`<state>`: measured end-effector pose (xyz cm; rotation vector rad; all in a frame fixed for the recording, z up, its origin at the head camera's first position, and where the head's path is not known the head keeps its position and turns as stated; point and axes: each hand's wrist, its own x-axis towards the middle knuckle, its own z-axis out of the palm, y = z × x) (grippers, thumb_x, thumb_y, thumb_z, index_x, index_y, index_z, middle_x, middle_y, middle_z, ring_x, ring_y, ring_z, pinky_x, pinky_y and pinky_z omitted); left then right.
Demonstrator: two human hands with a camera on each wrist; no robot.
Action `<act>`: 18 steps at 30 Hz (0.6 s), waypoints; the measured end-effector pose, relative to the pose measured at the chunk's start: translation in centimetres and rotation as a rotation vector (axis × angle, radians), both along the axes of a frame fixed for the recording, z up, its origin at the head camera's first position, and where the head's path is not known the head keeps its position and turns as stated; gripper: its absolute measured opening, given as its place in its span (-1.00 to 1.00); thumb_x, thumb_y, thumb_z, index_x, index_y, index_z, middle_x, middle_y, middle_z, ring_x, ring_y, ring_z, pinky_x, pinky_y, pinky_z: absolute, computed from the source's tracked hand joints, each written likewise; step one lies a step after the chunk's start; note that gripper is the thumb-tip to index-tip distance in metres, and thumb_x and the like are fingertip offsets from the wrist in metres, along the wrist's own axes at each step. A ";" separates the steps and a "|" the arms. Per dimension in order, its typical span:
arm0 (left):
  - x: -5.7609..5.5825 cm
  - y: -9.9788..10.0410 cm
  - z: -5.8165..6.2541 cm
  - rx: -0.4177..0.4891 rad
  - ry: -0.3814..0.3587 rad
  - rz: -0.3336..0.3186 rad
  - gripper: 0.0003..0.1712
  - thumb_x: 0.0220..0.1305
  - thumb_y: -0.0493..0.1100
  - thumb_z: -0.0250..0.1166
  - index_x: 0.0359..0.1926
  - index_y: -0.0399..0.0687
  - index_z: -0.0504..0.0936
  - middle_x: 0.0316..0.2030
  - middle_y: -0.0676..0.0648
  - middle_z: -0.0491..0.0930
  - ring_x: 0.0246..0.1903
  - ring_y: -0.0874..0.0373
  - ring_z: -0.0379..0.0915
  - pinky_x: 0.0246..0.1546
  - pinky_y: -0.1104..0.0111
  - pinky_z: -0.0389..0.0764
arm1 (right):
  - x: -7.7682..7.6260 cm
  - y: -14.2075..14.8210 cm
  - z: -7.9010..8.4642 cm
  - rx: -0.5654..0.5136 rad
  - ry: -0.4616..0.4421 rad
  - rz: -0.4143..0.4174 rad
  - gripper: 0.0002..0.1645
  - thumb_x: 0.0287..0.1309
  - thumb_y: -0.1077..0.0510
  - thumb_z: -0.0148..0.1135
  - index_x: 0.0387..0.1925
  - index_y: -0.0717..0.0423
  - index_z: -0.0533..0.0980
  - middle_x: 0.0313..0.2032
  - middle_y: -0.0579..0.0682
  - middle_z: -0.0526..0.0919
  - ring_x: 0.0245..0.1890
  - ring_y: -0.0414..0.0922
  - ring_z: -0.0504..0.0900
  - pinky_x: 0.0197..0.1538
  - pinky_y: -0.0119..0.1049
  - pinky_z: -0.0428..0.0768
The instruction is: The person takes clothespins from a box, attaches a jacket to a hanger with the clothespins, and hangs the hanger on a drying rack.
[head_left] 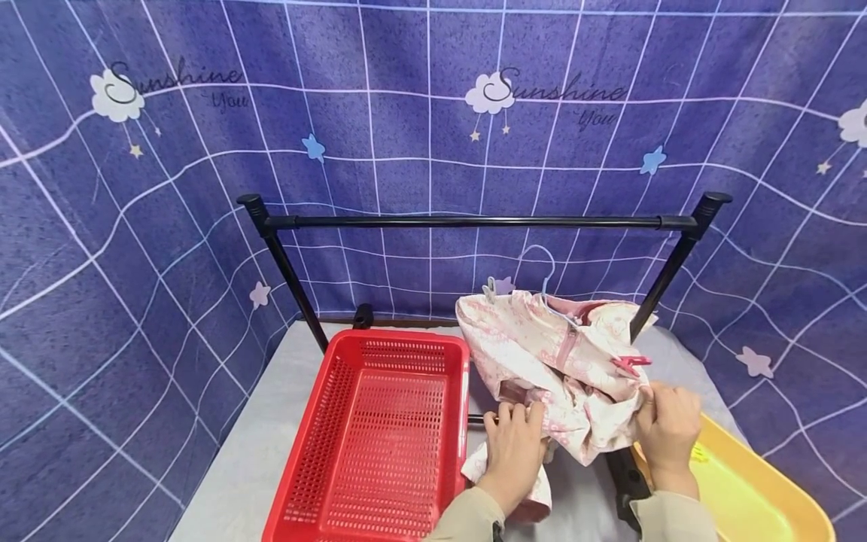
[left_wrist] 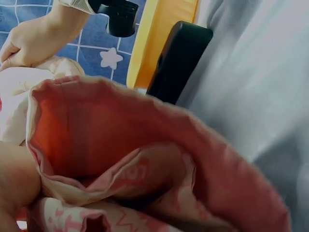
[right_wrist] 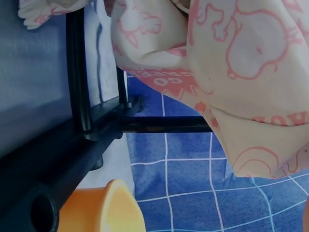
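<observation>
A pink-and-white printed garment (head_left: 542, 354) hangs bunched between both hands, with a pale hanger (head_left: 546, 278) hook rising above it. A grey clothespin (head_left: 489, 290) sits at its upper left edge and a red clothespin (head_left: 631, 364) on its right part. My left hand (head_left: 512, 449) grips the garment's lower left, fingers curled over the cloth. My right hand (head_left: 670, 425) pinches its right edge. In the left wrist view, an open end of the garment (left_wrist: 111, 125) shows a pink lining. Cartoon prints cover the cloth (right_wrist: 256, 48) in the right wrist view.
A red perforated basket (head_left: 464, 421) stands left of the garment, and a yellow tub (head_left: 779, 474) lies at the right. Behind them rises a black rack with a horizontal bar (head_left: 474, 222); its foot (head_left: 630, 482) runs near my right wrist. A patterned blue curtain (head_left: 379, 128) encloses the table.
</observation>
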<state>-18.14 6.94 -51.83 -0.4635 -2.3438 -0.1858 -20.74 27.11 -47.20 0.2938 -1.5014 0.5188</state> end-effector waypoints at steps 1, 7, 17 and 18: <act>0.0 -0.1 -0.1 -0.009 0.006 0.005 -0.42 -0.17 0.16 0.53 -0.18 0.10 0.45 -0.43 0.05 0.49 -0.29 0.10 0.39 -0.30 0.22 0.26 | 0.0 0.0 -0.1 0.000 0.001 0.001 -0.34 0.49 -0.04 -0.01 -0.60 0.43 0.39 -0.68 0.28 0.35 -0.67 0.24 0.19 -0.43 0.06 0.08; -0.1 -0.5 -0.4 -0.038 -0.033 0.024 -0.41 -0.21 0.17 0.53 -0.18 0.09 0.46 -0.43 0.04 0.51 -0.29 0.07 0.39 -0.29 0.20 0.29 | -0.2 0.0 -0.7 -0.008 -0.011 -0.010 -0.34 0.49 -0.04 0.00 -0.59 0.44 0.40 -0.66 0.30 0.40 -0.67 0.24 0.23 -0.43 0.05 0.10; -0.1 -0.8 -1.1 -0.038 -0.153 0.072 -0.35 -0.22 0.21 0.48 -0.11 0.09 0.46 -0.39 0.01 0.48 -0.27 0.06 0.36 -0.23 0.17 0.29 | -0.4 -0.1 -1.4 -0.013 -0.029 -0.009 -0.35 0.49 -0.03 0.01 -0.58 0.45 0.40 -0.67 0.30 0.39 -0.67 0.23 0.23 -0.43 0.03 0.10; -0.1 -0.9 -1.2 -0.046 -0.152 0.083 -0.33 -0.22 0.22 0.48 -0.08 0.09 0.46 -0.38 0.01 0.48 -0.26 0.06 0.37 -0.22 0.16 0.31 | -0.4 -0.1 -1.4 -0.014 -0.030 -0.008 -0.35 0.49 -0.03 0.01 -0.58 0.45 0.41 -0.67 0.30 0.40 -0.67 0.23 0.24 -0.43 0.02 0.10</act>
